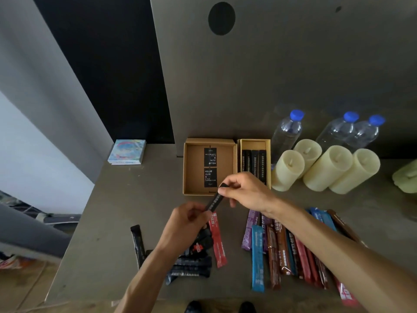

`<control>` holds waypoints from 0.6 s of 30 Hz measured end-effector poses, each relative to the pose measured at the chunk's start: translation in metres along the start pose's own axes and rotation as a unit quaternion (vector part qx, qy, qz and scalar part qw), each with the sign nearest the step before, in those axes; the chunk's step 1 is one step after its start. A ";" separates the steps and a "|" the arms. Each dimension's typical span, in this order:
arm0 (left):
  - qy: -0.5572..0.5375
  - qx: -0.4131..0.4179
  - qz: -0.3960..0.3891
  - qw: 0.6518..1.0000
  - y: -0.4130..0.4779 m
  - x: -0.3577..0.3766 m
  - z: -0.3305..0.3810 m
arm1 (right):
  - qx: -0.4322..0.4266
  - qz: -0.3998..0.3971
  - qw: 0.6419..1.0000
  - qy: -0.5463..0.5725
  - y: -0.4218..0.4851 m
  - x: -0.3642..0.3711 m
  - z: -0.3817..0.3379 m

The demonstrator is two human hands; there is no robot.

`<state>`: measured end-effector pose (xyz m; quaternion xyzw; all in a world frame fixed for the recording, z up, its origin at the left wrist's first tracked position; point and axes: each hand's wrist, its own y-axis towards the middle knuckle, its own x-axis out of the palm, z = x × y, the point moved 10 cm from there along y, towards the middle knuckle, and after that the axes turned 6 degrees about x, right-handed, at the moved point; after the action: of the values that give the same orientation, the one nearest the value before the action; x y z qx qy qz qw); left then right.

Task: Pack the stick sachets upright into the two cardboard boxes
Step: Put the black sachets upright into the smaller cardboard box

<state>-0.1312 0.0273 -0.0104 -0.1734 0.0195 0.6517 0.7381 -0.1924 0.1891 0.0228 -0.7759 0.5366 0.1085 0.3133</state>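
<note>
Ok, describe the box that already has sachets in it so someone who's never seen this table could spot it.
On the grey table, find the cluster of cream candles on the right. Just left of them sit two open cardboard boxes side by side. It's the narrow box nearest the candles, with black stick sachets inside; the wider box holds only black printed tags.

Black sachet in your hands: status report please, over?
Left hand, right hand both grip black sachet. Narrow box holds four sachets; wide box only two cards. Candles crowd narrow box's right side.
</note>
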 end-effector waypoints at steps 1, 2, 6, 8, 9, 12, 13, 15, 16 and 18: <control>-0.004 -0.002 0.003 1.000 0.000 0.001 -0.001 | 0.007 0.014 1.000 0.011 0.001 -0.007 0.002; -0.007 -0.002 0.008 1.000 0.000 0.002 -0.003 | 0.013 0.025 0.999 0.021 0.001 -0.015 0.004; 0.008 -0.003 0.030 1.000 0.004 0.004 -0.009 | 0.030 0.024 0.999 0.023 0.002 -0.032 0.012; 0.017 -0.001 0.030 0.999 0.008 0.009 -0.008 | 0.030 0.028 0.999 0.028 0.004 -0.038 0.013; 0.024 0.003 0.027 0.999 0.010 0.012 -0.008 | 0.029 0.043 0.998 0.032 0.006 -0.045 0.014; 0.063 0.003 0.028 0.998 0.015 0.012 -0.015 | 0.005 0.154 0.987 -0.036 0.015 -0.092 0.010; 0.082 0.001 0.029 0.996 0.015 0.009 -0.018 | -0.004 0.189 0.980 -0.064 0.017 -0.109 0.007; 0.096 -0.003 0.032 0.995 0.016 0.003 -0.023 | -0.009 0.214 0.971 -0.109 0.023 -0.133 0.005; 0.093 -0.008 0.035 0.995 0.017 -0.001 -0.025 | -0.005 0.208 0.969 -0.135 0.028 -0.137 0.005; 0.086 -0.021 0.047 0.995 0.017 -0.009 -0.029 | 0.010 0.179 0.966 -0.189 0.038 -0.136 0.008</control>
<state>-0.1434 0.0116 -0.0395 -0.2430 0.0779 0.6688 0.6983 -0.2799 0.2892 0.0705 -0.6297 0.5987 0.3020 0.3923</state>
